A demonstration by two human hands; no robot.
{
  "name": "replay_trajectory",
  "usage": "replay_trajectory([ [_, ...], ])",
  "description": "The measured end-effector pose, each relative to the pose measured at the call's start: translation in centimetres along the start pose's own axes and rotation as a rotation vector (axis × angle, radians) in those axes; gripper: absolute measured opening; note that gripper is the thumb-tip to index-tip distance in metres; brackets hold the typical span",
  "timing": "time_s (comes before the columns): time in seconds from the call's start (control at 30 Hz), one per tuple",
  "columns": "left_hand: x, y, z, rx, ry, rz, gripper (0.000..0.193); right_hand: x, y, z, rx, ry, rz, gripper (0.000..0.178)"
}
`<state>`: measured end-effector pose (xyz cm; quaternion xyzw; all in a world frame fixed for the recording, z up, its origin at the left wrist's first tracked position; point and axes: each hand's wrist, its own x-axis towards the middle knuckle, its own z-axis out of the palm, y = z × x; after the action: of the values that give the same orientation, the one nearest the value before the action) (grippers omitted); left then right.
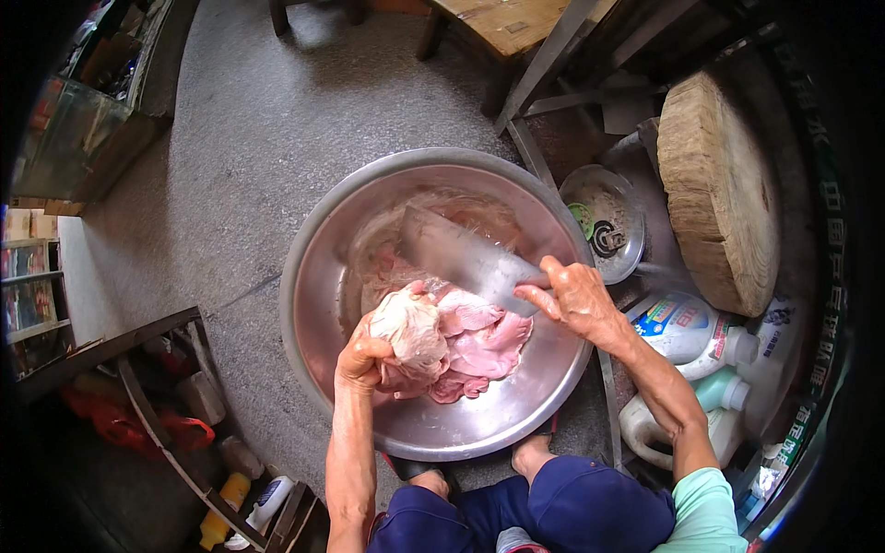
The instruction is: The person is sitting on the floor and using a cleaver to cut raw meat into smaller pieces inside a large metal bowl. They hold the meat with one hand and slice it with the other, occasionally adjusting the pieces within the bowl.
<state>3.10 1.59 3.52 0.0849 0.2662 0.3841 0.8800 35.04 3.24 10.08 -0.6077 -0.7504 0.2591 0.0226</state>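
A wide metal basin stands on the floor in front of my knees. In it lies a pile of wet, pink raw meat, soft and folded like offal. My left hand grips a pale, whitish lump of this meat at the pile's left side. My right hand is closed round the handle of a broad cleaver. The blade slants up and left over the meat, its far end slightly blurred. Whether its edge touches the meat I cannot tell. Cloudy liquid shows along the basin's far inside.
Right of the basin are a small metal bowl holding a green item, a thick round wooden chopping block on edge, and several plastic jugs. A wooden stool stands beyond. Shelving with bottles is at lower left.
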Motion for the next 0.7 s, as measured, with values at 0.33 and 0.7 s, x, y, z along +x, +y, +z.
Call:
replay_trajectory([
  [0.33, -0.3, -1.1, -5.7, -0.016, 0.237, 0.077, 0.064, -1.8, -3.2, 0.1, 0.245, -0.177, -0.063, 0.043],
  [0.7, -0.4, -0.8, -0.8, 0.025, 0.208, 0.094, 0.081, 0.8, -2.3, -2.5, 0.353, -0.279, 0.146, 0.048],
])
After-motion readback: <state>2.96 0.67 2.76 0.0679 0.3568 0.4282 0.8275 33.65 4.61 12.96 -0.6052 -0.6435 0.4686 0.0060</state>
